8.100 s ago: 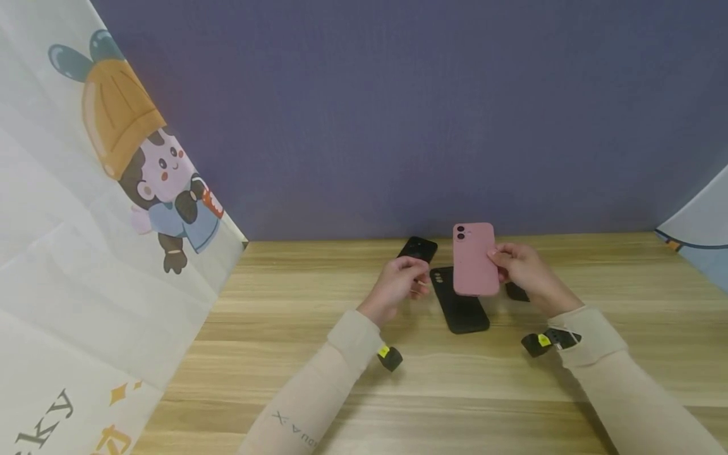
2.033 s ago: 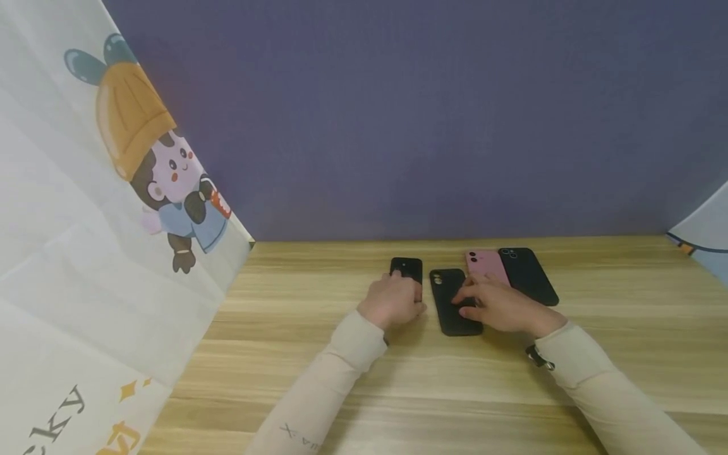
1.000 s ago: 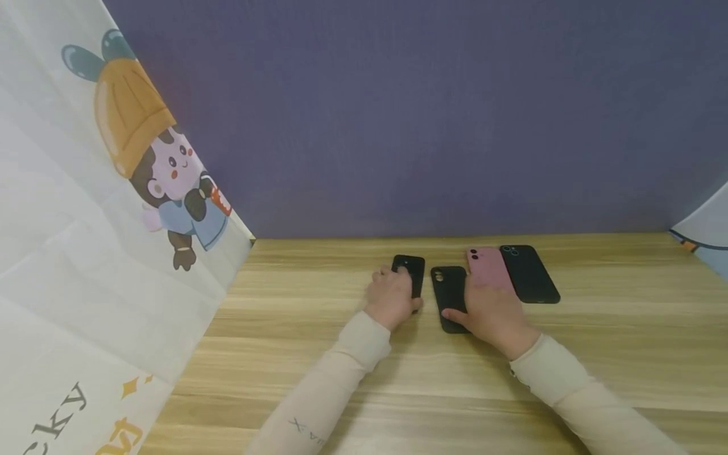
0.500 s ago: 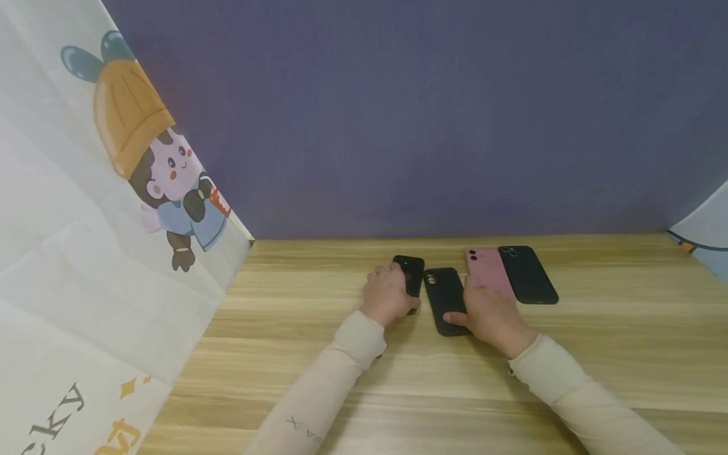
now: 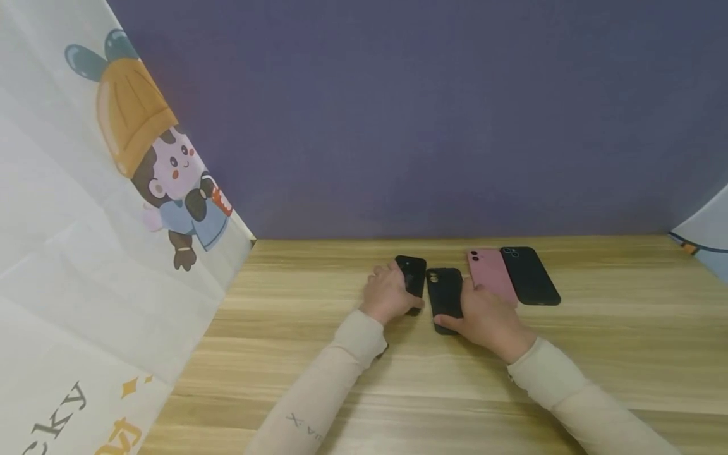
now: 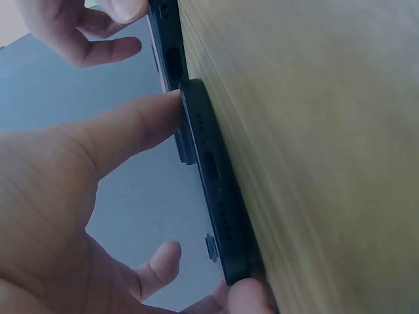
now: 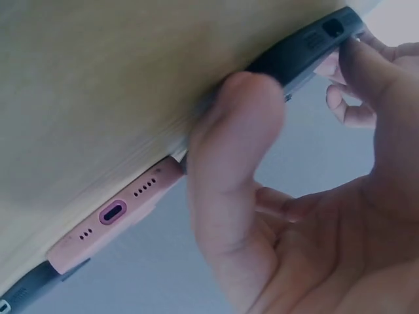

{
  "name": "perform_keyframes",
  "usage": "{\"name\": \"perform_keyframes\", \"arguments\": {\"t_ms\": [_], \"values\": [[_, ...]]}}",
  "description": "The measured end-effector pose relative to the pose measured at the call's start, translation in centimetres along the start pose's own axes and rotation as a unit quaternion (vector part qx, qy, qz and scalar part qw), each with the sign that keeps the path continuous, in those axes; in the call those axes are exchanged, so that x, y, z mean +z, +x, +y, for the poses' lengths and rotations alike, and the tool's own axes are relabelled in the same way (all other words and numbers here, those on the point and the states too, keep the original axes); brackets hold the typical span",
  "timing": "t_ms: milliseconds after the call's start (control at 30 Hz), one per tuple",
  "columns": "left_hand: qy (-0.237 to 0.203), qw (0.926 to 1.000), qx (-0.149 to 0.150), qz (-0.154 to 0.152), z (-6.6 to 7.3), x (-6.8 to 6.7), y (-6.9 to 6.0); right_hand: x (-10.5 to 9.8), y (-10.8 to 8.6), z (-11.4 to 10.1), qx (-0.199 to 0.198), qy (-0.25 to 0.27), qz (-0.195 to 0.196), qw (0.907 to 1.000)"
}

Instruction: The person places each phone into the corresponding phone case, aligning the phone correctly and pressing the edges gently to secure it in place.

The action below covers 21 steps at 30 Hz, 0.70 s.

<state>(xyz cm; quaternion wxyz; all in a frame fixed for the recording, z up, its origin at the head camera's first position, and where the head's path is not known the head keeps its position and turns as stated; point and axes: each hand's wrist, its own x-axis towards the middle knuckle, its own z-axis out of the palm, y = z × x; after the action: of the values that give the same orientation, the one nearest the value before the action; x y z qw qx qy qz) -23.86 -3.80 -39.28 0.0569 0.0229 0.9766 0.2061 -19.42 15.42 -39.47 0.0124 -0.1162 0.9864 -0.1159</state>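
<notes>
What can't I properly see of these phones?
- Head view: the left hand covers part of the leftmost phone.
- Head view: the right hand hides the pink phone's lower left corner.
- Right wrist view: the picture's edge cuts off the farthest-right phone.
- All views: screens, if any; the camera sides face up.

The black phone (image 5: 416, 278) under the left hand (image 5: 388, 294) is plain and dark. Held by the right hand (image 5: 491, 316), the black case (image 5: 446, 297) carries tan rounds at its camera corner. Just beyond that hand lies a solid pink phone (image 5: 489, 270) with black lenses and a deeper pink port rim; farther to its right, another phone (image 5: 531, 278) is black with pale lens rings. Beneath both hands, the table (image 5: 466, 392) is yellow-brown with lengthwise woodgrain streaks. Behind the hands, the cream sleeves (image 5: 591, 401) show dark lettering on the left one. Beyond the hands, the backdrop (image 5: 398, 126) is plain slate purple.
</notes>
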Motion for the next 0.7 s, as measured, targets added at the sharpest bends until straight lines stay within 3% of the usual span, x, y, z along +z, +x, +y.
{"name": "perform_keyframes", "arguments": {"t_ms": [233,700], "values": [[-0.037,0.9993,0.005,0.002,-0.17,0.02,0.13,-0.04,-0.05,0.09,0.006,0.023,-0.007,0.9997],[-0.038,0.9993,-0.001,-0.003,-0.14,-0.07,-0.01,-0.65,0.46,0.78,0.028,0.077,-0.033,0.9961]]}}
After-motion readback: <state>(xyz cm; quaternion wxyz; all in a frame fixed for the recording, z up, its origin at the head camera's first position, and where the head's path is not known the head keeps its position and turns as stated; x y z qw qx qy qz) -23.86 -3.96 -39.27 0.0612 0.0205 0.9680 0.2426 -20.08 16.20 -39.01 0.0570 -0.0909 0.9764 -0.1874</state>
